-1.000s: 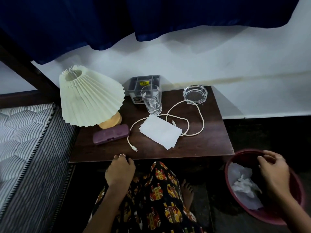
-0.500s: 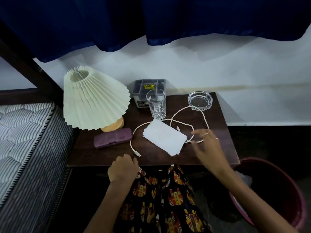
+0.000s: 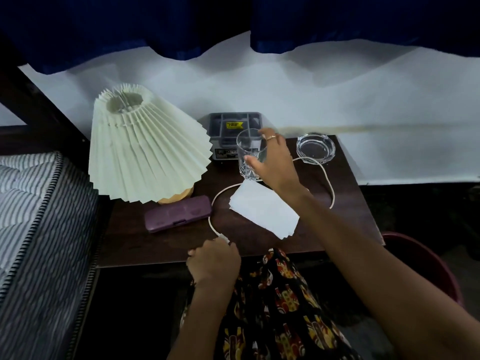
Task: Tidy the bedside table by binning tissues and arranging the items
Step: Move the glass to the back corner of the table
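On the dark wooden bedside table point(image 3: 348, 203) stands a clear cut glass point(image 3: 248, 154). My right hand point(image 3: 275, 159) wraps around its right side, thumb in front and fingers behind. A flat stack of white tissues point(image 3: 262, 209) lies just in front of the glass, over a looped white cable point(image 3: 328, 183). My left hand point(image 3: 214, 261) rests as a fist at the table's front edge, touching the cable's plug point(image 3: 224, 239). A purple case point(image 3: 178, 216) lies left of the tissues. A glass ashtray point(image 3: 315, 148) sits at the back right.
A pleated cream lamp point(image 3: 145, 149) fills the table's left side. A grey compartment box point(image 3: 233, 133) stands against the wall behind the glass. A red bin point(image 3: 426, 263) sits on the floor at the right. A striped mattress point(image 3: 33, 229) borders the left.
My right hand left the bin, crossed over the table and closed around the glass. My left hand shifted slightly right to the cable's plug. The camera moved closer.
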